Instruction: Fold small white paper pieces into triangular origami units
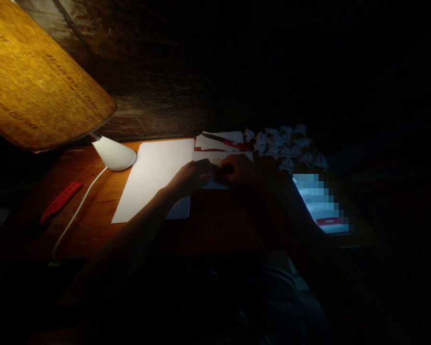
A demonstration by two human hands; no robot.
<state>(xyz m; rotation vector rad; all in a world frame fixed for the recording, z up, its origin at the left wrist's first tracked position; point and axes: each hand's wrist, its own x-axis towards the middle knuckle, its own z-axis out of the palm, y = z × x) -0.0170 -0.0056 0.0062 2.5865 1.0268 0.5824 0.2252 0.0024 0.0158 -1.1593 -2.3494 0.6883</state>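
Dim wooden desk [219,225] under lamp [115,154]. Left hand [192,176] and right hand [239,171] met mid-desk, both pinching small paper piece [215,185], pressed on desk for support; folded pieces [287,146] heaped aside for room

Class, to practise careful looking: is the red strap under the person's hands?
No, the red strap lies at the left of the desk, well apart from the left hand and right hand, which pinch a small paper.
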